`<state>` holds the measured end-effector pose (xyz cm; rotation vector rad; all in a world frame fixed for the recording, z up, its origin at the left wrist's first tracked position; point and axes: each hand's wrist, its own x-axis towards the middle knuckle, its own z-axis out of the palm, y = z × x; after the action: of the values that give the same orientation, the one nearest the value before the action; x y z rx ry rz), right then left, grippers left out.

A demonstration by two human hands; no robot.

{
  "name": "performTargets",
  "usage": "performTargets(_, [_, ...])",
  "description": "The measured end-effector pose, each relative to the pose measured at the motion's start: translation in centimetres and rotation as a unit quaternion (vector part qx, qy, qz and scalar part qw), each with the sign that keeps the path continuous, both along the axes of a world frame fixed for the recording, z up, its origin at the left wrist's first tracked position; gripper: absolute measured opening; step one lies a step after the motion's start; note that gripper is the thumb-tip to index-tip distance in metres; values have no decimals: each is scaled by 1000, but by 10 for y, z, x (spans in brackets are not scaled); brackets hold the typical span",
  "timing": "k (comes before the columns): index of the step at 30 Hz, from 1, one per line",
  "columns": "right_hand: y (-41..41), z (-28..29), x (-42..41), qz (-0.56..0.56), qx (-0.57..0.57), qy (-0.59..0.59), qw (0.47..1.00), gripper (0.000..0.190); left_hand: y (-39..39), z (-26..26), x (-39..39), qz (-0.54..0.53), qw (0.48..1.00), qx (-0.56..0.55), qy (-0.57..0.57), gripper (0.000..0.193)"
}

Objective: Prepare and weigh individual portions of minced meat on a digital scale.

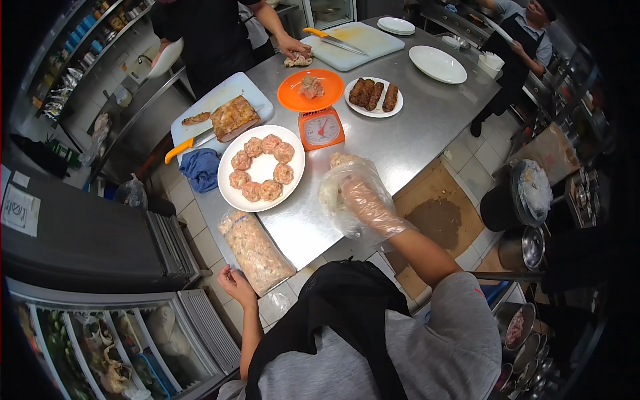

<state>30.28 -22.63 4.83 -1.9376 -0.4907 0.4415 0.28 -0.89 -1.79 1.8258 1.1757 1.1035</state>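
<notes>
My right hand (pixel 367 205), in a clear plastic glove, reaches into an open plastic bag (pixel 330 205) of pale minced meat. Its fingers are hidden there. My left hand (pixel 237 287) is bare and loosely curled, holding nothing, beside a filled clear bag of minced meat mixture (pixel 257 252) at the table's near-left corner. A round white plate (pixel 265 170) bears a ring of several raw meatballs (pixel 270 190). Beyond the bag stands an orange dial kitchen scale (pixel 322 130). An orange plate (pixel 290 95) on it carries a lump of raw minced meat (pixel 311 87).
A cutting board (pixel 190 107) holds a roast meat piece (pixel 232 117) and a yellow-handled knife (pixel 180 149), near a blue cloth (pixel 200 169). Several browned rolls (pixel 372 95) lie on a white plate. Across the steel table, a co-worker's hand (pixel 292 46) presses a rag (pixel 298 60) beside another board (pixel 350 47).
</notes>
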Motion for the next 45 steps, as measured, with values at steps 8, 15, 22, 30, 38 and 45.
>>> performTargets(8, [9,5,17,50,-38,-237,969,26,-3,4,1,12,1000,-2,1,19])
performTargets(15, [-15,69,72,176,-198,-126,956,30,1,-5,-1,13,999,-10,-36,19])
performTargets(22, [-42,45,50,290,-220,-280,888,22,2,-9,0,12,997,-27,-73,22])
performTargets(30, [36,199,90,72,-139,-251,955,23,1,-9,-2,32,998,-7,-55,20])
performTargets(38, [113,128,163,63,30,-360,930,16,0,-9,-1,31,999,7,-37,19])
performTargets(45, [125,110,196,92,13,-236,967,15,4,-9,0,30,999,5,-33,18])
